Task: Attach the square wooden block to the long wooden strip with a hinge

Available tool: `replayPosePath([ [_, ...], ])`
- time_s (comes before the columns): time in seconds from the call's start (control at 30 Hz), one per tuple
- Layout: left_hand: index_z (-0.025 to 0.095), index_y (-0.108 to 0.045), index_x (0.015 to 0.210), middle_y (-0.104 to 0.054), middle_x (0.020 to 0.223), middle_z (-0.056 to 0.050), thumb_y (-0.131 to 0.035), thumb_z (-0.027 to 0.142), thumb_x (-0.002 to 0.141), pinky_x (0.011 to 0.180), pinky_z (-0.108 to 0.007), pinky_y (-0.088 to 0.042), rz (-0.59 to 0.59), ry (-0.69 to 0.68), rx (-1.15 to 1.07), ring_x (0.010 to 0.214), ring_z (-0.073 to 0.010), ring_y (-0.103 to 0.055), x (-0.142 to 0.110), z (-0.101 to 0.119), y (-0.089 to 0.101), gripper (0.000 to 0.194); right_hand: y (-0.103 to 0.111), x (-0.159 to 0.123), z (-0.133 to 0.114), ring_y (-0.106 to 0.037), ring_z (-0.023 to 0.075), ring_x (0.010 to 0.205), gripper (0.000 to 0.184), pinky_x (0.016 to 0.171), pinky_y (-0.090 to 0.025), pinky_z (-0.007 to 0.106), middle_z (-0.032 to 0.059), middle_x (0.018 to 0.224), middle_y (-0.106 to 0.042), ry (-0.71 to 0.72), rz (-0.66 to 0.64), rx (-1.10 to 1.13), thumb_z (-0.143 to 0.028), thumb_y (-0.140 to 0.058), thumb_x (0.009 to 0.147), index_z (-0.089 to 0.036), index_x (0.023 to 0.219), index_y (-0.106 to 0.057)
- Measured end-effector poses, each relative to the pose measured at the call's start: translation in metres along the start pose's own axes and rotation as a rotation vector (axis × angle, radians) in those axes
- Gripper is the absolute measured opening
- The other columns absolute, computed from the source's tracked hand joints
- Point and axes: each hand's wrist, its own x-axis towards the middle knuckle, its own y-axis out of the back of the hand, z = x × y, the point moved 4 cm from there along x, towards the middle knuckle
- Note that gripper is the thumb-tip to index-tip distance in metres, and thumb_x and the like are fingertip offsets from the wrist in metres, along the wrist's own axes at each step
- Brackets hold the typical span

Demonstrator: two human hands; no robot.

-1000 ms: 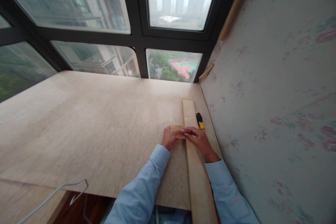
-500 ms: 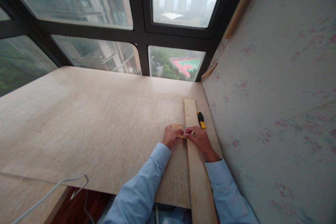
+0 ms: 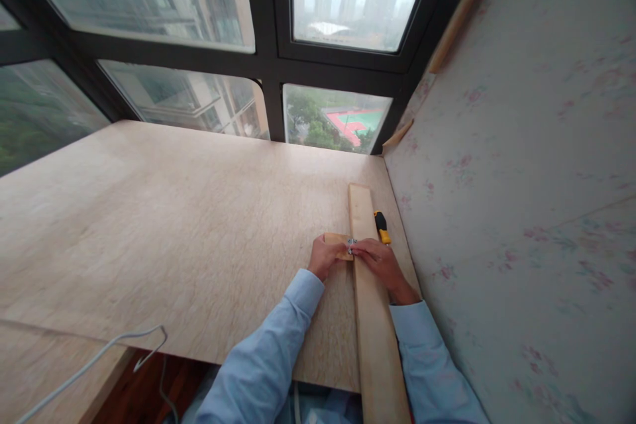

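Observation:
A long pale wooden plank (image 3: 373, 318) lies lengthwise on the big plywood board (image 3: 173, 225), close to the right wall. My left hand (image 3: 324, 257) is curled round a small wooden block (image 3: 336, 240) pressed against the plank's left edge. My right hand (image 3: 378, 258) rests on top of the plank, fingers pressed together over a small metal piece (image 3: 351, 241) where block and plank meet. What the right fingers grip, if anything, is hidden.
A yellow and black tool handle (image 3: 381, 226) lies between the plank and the flowered wall (image 3: 511, 179). Dark-framed windows (image 3: 268, 73) stand behind the board. A white wire hanger (image 3: 99, 358) pokes over the board's near left edge.
The view has shifted slightly. Both hands stay at the block and plank joint, with only small finger movements on the right.

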Motion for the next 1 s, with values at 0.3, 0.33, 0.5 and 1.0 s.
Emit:
replayPosePath([
  [0.3, 0.013, -0.062, 0.075, -0.066, 0.067, -0.001, -0.073, 0.010, 0.049, 0.052, -0.024, -0.050, 0.003, -0.014, 0.017, 0.058, -0.0150, -0.062, 0.000, 0.001, -0.001, 0.028, -0.003, -0.001, -0.006, -0.059, 0.0214, 0.082, 0.016, 0.074, -0.047, 0.035, 0.0058, 0.082, -0.064, 0.066, -0.021, -0.181, -0.035, -0.060, 0.088, -0.023, 0.082, -0.068],
  [0.33, 0.013, -0.062, 0.074, -0.066, 0.067, -0.001, -0.072, 0.010, 0.049, 0.051, -0.024, -0.050, 0.004, -0.012, 0.022, 0.058, -0.0150, -0.062, -0.001, 0.002, -0.001, 0.028, -0.003, -0.001, -0.006, -0.058, 0.0217, 0.083, 0.015, 0.075, -0.047, 0.035, 0.0057, 0.082, -0.063, 0.074, -0.019, -0.193, -0.035, -0.062, 0.087, -0.023, 0.080, -0.067],
  [0.5, 0.014, -0.062, 0.075, -0.067, 0.068, -0.001, -0.072, 0.010, 0.052, 0.051, -0.023, -0.050, 0.015, 0.008, 0.057, 0.059, -0.0154, -0.063, -0.002, 0.002, -0.001, 0.025, 0.007, 0.000, -0.007, -0.059, 0.0214, 0.085, 0.019, 0.075, -0.047, 0.034, 0.0059, 0.086, -0.062, 0.053, 0.065, -0.147, -0.039, -0.059, 0.088, -0.023, 0.079, -0.064],
  [1.0, 0.012, -0.063, 0.079, -0.069, 0.073, -0.004, -0.072, 0.011, 0.052, 0.052, -0.027, -0.052, 0.026, -0.001, 0.082, 0.063, -0.0183, -0.065, -0.001, 0.001, -0.001, 0.029, 0.043, -0.012, 0.052, -0.062, 0.0239, 0.074, 0.032, 0.067, -0.043, 0.033, 0.0134, 0.087, -0.071, -0.403, 0.294, -0.512, -0.038, -0.050, 0.082, -0.016, 0.091, -0.072],
])
